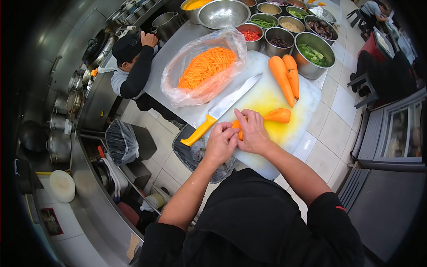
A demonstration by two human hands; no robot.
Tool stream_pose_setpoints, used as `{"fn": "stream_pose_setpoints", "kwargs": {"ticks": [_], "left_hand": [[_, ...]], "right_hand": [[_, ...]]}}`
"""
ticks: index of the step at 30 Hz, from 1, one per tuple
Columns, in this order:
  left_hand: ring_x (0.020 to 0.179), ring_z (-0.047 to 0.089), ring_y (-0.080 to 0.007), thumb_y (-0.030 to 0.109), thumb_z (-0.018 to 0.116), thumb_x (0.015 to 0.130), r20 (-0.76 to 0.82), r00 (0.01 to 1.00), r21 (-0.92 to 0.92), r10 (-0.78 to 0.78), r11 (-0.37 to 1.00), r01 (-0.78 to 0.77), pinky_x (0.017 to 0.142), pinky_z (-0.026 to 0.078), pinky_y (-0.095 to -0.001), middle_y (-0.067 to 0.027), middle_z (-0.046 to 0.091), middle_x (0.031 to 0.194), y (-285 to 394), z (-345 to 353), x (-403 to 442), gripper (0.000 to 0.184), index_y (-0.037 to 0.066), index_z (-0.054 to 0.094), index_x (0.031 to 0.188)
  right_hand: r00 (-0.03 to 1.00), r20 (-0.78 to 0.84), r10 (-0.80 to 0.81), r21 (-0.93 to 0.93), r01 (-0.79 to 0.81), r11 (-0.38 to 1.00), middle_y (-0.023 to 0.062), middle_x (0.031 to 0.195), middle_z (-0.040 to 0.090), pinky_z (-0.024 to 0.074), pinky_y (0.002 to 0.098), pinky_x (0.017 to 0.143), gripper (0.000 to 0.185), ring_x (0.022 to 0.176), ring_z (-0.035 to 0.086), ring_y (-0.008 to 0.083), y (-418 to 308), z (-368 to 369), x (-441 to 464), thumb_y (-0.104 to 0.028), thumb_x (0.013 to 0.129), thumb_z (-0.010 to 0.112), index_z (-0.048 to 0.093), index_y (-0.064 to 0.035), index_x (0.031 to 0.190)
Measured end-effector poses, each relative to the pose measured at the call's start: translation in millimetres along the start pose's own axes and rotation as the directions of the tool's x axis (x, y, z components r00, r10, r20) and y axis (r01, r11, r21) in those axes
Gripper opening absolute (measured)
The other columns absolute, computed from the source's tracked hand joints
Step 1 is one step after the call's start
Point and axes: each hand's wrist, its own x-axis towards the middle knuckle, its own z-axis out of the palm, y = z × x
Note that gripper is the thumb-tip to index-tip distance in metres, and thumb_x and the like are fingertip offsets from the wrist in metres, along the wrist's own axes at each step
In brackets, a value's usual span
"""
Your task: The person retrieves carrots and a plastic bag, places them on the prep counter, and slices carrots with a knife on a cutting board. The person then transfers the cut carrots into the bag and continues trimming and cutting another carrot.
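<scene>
Over the near part of a white cutting board (pixel 307 95), my left hand (pixel 220 143) and my right hand (pixel 253 132) meet with curled fingers around orange carrot pieces (pixel 240 133). The fingers partly hide these pieces, so their exact shape is unclear. Just right of my right hand lies a peeled carrot length (pixel 278 115). Farther up the board rest two whole peeled carrots (pixel 280 78), side by side. A chef's knife (pixel 222 108) with a yellow handle lies untouched to the left of my hands, its blade pointing away from me.
A clear plastic bag (pixel 171 84) holds shredded carrot (pixel 208 66) left of the board. Several metal bowls (pixel 331 62) of cut vegetables stand behind. A lined bin (pixel 122 140) is at left on the floor. Another person (pixel 131 66) leans beside the table; more people are at far right.
</scene>
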Motion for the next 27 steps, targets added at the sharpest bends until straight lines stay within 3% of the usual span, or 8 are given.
{"fn": "stream_pose_setpoints", "kwargs": {"ticks": [3,6,9,12,15,18,24,27], "left_hand": [[0.112,0.062,-0.0359,0.008,0.068,0.089,0.01,0.993,0.113,0.116,0.987,-0.116,0.094,0.053,-0.0423,-0.0176,0.062,0.122,4,-3,-2,0.024,0.004,0.075,0.112],[0.109,0.063,-0.0378,0.007,0.066,0.09,-0.095,0.99,0.04,0.101,0.994,-0.097,0.093,0.053,-0.0435,-0.0195,0.063,0.121,1,-2,-7,0.024,0.003,0.074,0.113],[0.106,0.065,-0.039,0.007,0.064,0.092,-0.144,0.989,0.095,-0.026,0.995,0.04,0.091,0.053,-0.0442,-0.0215,0.065,0.114,-10,-4,-7,0.026,0.002,0.072,0.116],[0.103,0.066,-0.0401,0.008,0.063,0.094,-0.021,0.999,0.148,-0.045,0.988,0.047,0.089,0.053,-0.045,-0.0227,0.068,0.107,-17,-8,-3,0.026,0.002,0.071,0.118],[0.097,0.066,-0.0407,0.007,0.062,0.093,-0.096,0.993,0.114,-0.065,0.991,0.076,0.087,0.053,-0.0488,-0.023,0.068,0.101,-19,-3,1,0.031,0.002,0.068,0.123],[0.097,0.066,-0.0419,0.012,0.06,0.096,0.003,0.988,0.218,-0.154,0.964,0.149,0.085,0.052,-0.0503,-0.0237,0.067,0.102,-15,-6,13,0.027,0.003,0.069,0.12],[0.1,0.065,-0.0429,0.014,0.062,0.096,0.082,0.943,0.213,-0.323,0.93,0.3,0.087,0.051,-0.0495,-0.0235,0.068,0.104,-5,-10,27,0.018,0.002,0.069,0.106],[0.1,0.065,-0.0426,0.015,0.063,0.095,0.059,0.947,0.197,-0.316,0.934,0.299,0.088,0.051,-0.0488,-0.0232,0.068,0.104,-5,-9,22,0.018,0.001,0.069,0.105]], "right_hand": [[1.0,-0.002,-0.02,-0.058,0.019,0.998,0.0208,0.133,0.049,0.0366,0.0515,0.107,0.082,0.123,0.046,0.0394,2,2,0,-0.032,0.075,0.08,0.05,-0.0022,0.145],[0.999,-0.012,-0.049,-0.046,0.049,0.998,0.0193,0.132,0.05,0.0369,0.0512,0.106,0.081,0.124,0.047,0.0384,3,3,0,-0.035,0.073,0.082,0.053,-0.0043,0.141],[0.999,-0.03,-0.044,-0.018,0.044,0.999,0.0178,0.13,0.052,0.0372,0.0505,0.106,0.078,0.123,0.048,0.0372,-5,-3,4,-0.037,0.072,0.083,0.056,-0.005,0.137],[0.999,-0.033,-0.042,-0.06,0.04,0.997,0.017,0.127,0.054,0.0378,0.0499,0.105,0.072,0.12,0.049,0.0363,-9,-2,5,-0.037,0.072,0.083,0.058,-0.0048,0.132],[0.997,-0.049,-0.058,-0.087,0.054,0.995,0.0165,0.124,0.055,0.0383,0.0497,0.104,0.068,0.118,0.05,0.0355,-5,4,5,-0.037,0.073,0.082,0.06,-0.0046,0.129],[0.996,-0.058,-0.06,-0.078,0.055,0.995,0.0164,0.122,0.055,0.0387,0.0496,0.103,0.064,0.117,0.051,0.0356,-7,3,6,-0.035,0.074,0.082,0.061,-0.0052,0.127],[0.998,-0.01,-0.055,-0.073,0.054,0.996,0.0165,0.122,0.054,0.0393,0.0501,0.104,0.058,0.117,0.049,0.0371,-5,6,6,-0.03,0.075,0.081,0.062,-0.0074,0.125],[0.997,0.017,-0.073,-0.038,0.073,0.997,0.0164,0.122,0.053,0.0395,0.0505,0.104,0.053,0.118,0.048,0.0375,-6,6,9,-0.03,0.076,0.081,0.063,-0.0079,0.12]]}}
